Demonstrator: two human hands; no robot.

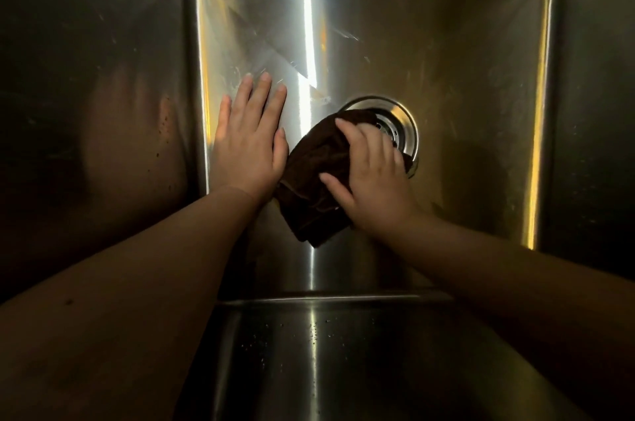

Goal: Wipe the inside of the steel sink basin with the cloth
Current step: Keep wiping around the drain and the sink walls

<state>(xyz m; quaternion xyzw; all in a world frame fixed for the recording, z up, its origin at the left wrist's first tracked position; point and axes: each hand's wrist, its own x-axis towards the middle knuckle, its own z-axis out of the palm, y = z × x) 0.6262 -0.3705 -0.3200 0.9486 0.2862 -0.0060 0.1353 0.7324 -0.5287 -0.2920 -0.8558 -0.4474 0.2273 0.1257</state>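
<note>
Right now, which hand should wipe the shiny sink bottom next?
The right hand, most likely. It already presses the dark cloth against the sink floor, beside the drain. The left hand lies flat and empty on the steel, holding nothing.

Dark brown cloth [316,180]; silver-grey steel sink basin [464,52] with yellow-gold glints; shiny silver drain [402,121]

Head cam looks straight down, close, into sink basin [446,42].
</note>
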